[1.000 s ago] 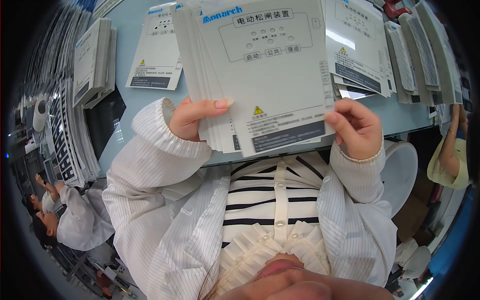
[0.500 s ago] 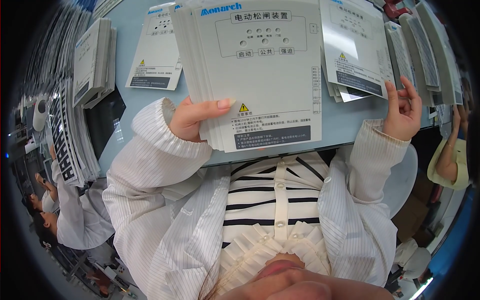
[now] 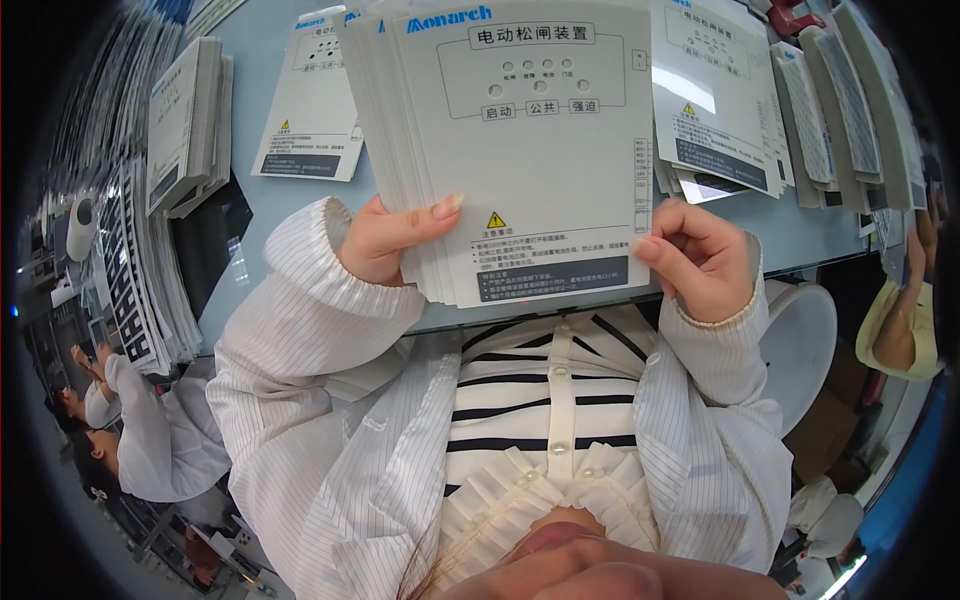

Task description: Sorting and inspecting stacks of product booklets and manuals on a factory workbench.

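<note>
My left hand (image 3: pixel 385 240) is closed on a fanned stack of pale grey printed panels, its thumb lying across the front. The front panel (image 3: pixel 540 180) faces up, with a blue mark, small round holes, a yellow warning triangle and a dark text block. At that panel's lower right edge, my right hand (image 3: pixel 705 262) pinches with thumb and bent index finger. Just beyond the right hand lies a pile of similar panels (image 3: pixel 720 135). Another group of panels (image 3: pixel 308 110) rests on the table behind the left wrist.
The blue-grey table (image 3: pixel 225 300) carries a panel stack (image 3: pixel 180 125) at left, beside long rows of sheets (image 3: pixel 75 110). More bundles (image 3: pixel 850 100) stand at far right, near a red object (image 3: pixel 795 18). A white round stool or bin (image 3: pixel 805 350) is below the table edge. Co-workers sit at both sides.
My right hand has moved left from beside the right-hand pile to the held stack's edge, and its spread fingers have closed there. The left hand and its stack have barely shifted.
</note>
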`<state>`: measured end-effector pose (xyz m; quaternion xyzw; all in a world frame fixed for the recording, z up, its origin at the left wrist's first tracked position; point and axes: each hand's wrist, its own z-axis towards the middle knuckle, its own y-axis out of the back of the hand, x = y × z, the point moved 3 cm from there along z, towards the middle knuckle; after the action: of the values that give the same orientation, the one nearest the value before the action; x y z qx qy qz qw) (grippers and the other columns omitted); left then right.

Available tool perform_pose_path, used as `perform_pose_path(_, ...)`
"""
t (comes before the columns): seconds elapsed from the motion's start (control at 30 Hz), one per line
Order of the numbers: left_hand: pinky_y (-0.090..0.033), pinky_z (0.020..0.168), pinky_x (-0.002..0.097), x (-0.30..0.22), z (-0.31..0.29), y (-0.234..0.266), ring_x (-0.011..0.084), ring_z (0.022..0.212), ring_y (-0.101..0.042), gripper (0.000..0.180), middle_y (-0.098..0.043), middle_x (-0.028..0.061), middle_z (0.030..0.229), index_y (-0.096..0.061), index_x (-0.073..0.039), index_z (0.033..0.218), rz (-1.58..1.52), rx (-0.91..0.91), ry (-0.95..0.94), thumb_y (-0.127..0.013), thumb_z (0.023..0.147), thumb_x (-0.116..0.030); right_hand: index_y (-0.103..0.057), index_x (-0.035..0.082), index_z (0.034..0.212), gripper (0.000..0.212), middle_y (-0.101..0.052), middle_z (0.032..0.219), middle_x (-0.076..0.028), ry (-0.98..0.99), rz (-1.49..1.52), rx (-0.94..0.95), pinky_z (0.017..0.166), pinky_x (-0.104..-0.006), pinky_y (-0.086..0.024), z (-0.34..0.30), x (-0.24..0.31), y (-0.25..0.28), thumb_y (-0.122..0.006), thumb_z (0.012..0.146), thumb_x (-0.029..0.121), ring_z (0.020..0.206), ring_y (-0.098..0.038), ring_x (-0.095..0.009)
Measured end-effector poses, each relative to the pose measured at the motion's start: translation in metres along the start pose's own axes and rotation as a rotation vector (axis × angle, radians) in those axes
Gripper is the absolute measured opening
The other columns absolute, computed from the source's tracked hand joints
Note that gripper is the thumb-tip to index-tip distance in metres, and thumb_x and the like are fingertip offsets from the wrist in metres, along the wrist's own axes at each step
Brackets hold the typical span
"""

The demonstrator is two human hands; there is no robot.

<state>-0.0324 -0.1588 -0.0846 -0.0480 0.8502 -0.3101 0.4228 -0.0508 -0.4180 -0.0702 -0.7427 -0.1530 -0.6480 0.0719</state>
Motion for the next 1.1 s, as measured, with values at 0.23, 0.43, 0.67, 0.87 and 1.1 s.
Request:
perform_pose_path(0.23,-0.049,0.085,0.0408,-0.001,0.000,-0.001,0.0285,0.101,-0.058,0.052,-0.056,0.0155,0.114,-0.043,-0.003,0.125,0.021,0.012,0.003,-0.064,0.079,-0.016,-0.059,-0.003,0.086,0.010,-0.056,0.071,-0.002,-0.145,0.076,-0.207,0.041,-0.0155,-0.029,-0.009,0.004,0.012,-0.061,0.083,0.007,0.047,-0.041,-0.003)
perform_pose_path(0.43,-0.046,0.087,0.0410,0.000,-0.003,0.001,0.0264,0.104,-0.055,0.051,-0.056,0.0131,0.115,-0.046,-0.006,0.124,-0.021,0.006,0.072,-0.066,0.078,-0.017,-0.062,-0.003,0.094,0.014,-0.059,0.072,-0.001,0.043,-0.054,-0.611,0.042,-0.0152,-0.028,-0.016,0.011,0.055,-0.062,0.083,0.006,0.047,-0.040,-0.002)
perform_pose_path(0.67,-0.045,0.090,0.0406,-0.003,-0.001,0.012,0.0296,0.106,-0.054,0.058,-0.053,0.0177,0.118,-0.040,-0.002,0.126,-0.005,0.079,0.149,-0.059,0.075,-0.022,-0.064,0.001,0.095,0.018,-0.058,0.073,0.001,0.222,-0.385,-0.939,0.046,-0.0150,-0.029,-0.006,0.005,0.082,-0.068,0.079,0.006,0.050,-0.040,0.000)
perform_pose_path(0.87,-0.044,0.092,0.0406,-0.002,0.000,0.018,0.0354,0.107,-0.053,0.063,-0.048,0.0258,0.120,-0.032,0.005,0.129,-0.034,0.117,0.119,-0.051,0.077,-0.025,-0.063,-0.001,0.094,0.018,-0.058,0.078,0.001,0.308,-0.530,-0.840,0.055,-0.0145,-0.035,-0.011,0.013,0.053,-0.069,0.077,0.004,0.059,-0.045,-0.002)
perform_pose_path(1.1,-0.045,0.091,0.0423,-0.004,0.000,0.016,0.0376,0.107,-0.053,0.066,-0.046,0.0279,0.123,-0.030,0.004,0.131,0.034,0.141,0.150,-0.052,0.076,-0.027,-0.060,-0.002,0.091,0.018,-0.058,0.078,-0.002,0.065,-0.266,-0.068,0.055,-0.0161,-0.037,-0.005,0.010,-0.004,-0.069,0.077,0.005,0.061,-0.048,-0.004)
